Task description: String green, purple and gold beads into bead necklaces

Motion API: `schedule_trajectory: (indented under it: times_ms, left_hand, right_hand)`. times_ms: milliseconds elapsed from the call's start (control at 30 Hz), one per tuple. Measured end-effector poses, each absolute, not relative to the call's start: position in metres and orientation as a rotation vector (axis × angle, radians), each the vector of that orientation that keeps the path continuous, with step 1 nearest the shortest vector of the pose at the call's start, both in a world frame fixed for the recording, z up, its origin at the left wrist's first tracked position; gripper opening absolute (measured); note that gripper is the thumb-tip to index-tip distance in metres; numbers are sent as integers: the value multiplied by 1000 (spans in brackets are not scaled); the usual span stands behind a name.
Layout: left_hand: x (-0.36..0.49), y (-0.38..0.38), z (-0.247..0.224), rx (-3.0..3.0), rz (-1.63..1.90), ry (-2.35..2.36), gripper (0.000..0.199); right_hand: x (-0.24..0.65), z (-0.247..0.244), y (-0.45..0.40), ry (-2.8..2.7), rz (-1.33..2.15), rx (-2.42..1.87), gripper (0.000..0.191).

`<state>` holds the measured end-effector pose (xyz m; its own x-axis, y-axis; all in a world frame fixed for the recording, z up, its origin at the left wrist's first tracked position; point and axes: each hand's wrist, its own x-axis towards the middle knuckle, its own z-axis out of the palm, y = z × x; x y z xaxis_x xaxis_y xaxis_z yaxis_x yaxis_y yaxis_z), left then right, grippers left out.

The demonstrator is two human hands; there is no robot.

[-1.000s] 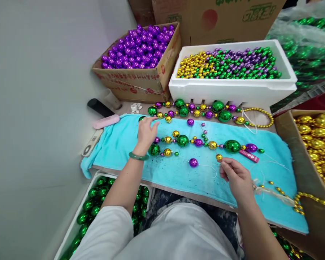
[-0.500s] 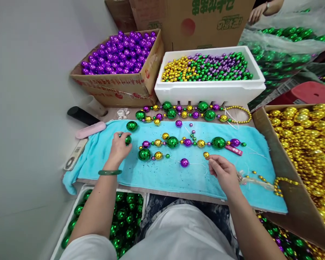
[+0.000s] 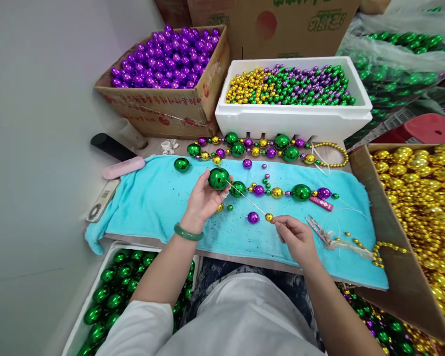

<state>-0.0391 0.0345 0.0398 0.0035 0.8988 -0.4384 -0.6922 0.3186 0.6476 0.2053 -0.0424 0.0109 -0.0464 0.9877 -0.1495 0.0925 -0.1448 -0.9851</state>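
My left hand (image 3: 203, 198) is closed round a large shiny green bead (image 3: 218, 178), raised above the blue towel (image 3: 152, 207). My right hand (image 3: 294, 237) pinches a small gold bead (image 3: 269, 217) between thumb and fingers. A thin straight pale strand (image 3: 246, 198) runs from the gold bead to the green one; whether it is a needle or taut string I cannot tell. Behind my left hand lies a strung row of green, gold and purple beads (image 3: 277, 193), partly hidden. A purple bead (image 3: 253, 217) sits between my hands on the towel.
Pliers (image 3: 319, 230) lie right of my right hand. At the back stand a carton of purple beads (image 3: 211, 106) and a white foam box (image 3: 292, 121) of small beads. Gold beads fill a carton (image 3: 367, 198) at right; green beads fill a tub (image 3: 85, 306) at lower left.
My left hand has moved right with the green bead, off the towel's left part. My right hand has shifted slightly left, and the pale strand now spans between the two beads.
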Motion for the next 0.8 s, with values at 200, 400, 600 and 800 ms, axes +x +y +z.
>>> schedule_trajectory:
  times_ms: [200,400,600,800]
  left_hand:
    - [-38,36,40,257,1282,906,32]
    - [-39,36,42,285,1281,934,29]
    - [-36,31,36,459,1357,952,30]
    - [-21,20,37,782,1326,959,50]
  right_hand:
    - [209,9,-43,-1258,1322,-1375,28]
    - [210,7,-43,-1278,1326,-1376,28]
    - [208,9,-43,-1328,1273,-1398,28]
    - [203,6,-40,-1351,1232,-1366,29]
